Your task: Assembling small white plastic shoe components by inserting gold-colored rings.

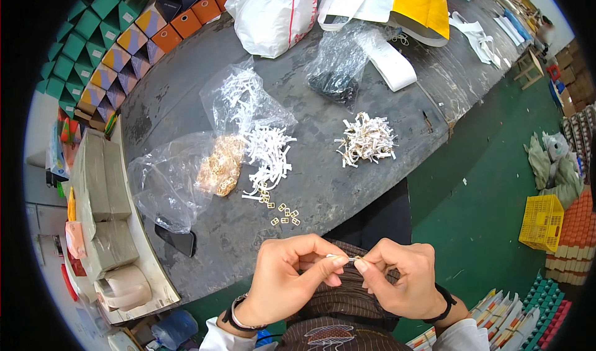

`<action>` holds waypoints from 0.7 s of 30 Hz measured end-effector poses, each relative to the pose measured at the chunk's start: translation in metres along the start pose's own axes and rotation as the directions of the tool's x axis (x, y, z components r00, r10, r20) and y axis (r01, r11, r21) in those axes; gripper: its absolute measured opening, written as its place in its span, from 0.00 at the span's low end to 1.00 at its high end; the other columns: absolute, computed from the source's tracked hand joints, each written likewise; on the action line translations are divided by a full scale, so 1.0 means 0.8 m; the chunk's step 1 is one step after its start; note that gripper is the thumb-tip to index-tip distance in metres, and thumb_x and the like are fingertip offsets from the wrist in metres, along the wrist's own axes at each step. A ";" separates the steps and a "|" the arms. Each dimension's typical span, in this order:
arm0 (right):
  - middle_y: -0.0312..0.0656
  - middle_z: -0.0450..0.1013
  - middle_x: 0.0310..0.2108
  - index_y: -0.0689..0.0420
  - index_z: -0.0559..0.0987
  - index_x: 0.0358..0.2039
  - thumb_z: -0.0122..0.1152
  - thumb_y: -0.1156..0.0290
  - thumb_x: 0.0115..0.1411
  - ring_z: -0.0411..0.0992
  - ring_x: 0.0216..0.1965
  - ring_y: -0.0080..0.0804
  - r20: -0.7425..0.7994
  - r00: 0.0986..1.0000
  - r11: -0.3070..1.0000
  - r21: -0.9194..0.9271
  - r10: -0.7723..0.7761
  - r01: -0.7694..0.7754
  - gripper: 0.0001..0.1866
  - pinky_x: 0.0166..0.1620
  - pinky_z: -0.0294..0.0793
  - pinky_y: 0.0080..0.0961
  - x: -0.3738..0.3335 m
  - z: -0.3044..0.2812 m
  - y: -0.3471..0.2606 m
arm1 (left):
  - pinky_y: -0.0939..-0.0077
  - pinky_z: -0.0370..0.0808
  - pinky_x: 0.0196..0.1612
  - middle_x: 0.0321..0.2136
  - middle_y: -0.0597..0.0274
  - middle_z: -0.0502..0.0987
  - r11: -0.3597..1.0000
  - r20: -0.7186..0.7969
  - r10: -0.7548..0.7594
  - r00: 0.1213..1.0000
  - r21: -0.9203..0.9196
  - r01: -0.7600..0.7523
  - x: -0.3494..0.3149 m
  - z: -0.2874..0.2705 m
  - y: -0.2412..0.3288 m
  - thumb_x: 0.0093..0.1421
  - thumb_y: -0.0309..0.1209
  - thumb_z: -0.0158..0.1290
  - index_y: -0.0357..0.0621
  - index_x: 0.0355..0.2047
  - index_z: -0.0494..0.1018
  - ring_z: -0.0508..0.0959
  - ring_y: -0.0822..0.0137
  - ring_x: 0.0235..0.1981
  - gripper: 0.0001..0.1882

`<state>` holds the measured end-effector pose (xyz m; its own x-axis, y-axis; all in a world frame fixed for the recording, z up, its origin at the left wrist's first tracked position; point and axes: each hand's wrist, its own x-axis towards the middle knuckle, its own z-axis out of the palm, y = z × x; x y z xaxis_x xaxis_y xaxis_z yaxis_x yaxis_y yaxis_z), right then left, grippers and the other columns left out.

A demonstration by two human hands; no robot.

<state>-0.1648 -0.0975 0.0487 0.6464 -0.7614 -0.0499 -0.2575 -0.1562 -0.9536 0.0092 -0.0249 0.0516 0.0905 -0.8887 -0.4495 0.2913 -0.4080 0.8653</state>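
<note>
Just beyond the table's near edge, both hands meet over my lap. My left hand pinches one end of a small white strip between thumb and forefinger. The other end sits in the pinched fingertips of my right hand. A hint of gold shows at the strip, too small to make out. On the table past my left hand lie several loose gold buckles. Behind them is a heap of white strips, beside a clear bag of gold buckles. Farther right stands a pile of white strips with gold bits.
A clear bag of white strips, a black phone, a clear bag with dark contents and a white ribbon roll lie on the dark table. Large bags and stacked boxes line its far side.
</note>
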 end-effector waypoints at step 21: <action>0.40 0.75 0.17 0.67 0.74 0.25 0.56 0.81 0.60 0.75 0.17 0.22 -0.171 0.985 0.999 -0.031 0.007 -0.013 0.06 0.22 0.74 0.15 -0.015 0.019 -0.007 | 0.79 0.75 0.22 0.24 0.57 0.79 0.321 0.130 0.825 0.550 0.692 -0.646 -0.001 0.021 -0.037 0.39 0.13 0.60 0.39 0.33 0.78 0.78 0.65 0.20 0.18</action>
<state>-0.1601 -0.0779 0.0499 0.5123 -0.8588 -0.0053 -0.2880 -0.1660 -0.9431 -0.0159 -0.0158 0.0300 0.1667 -0.8523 0.4959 -0.6242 0.2981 0.7221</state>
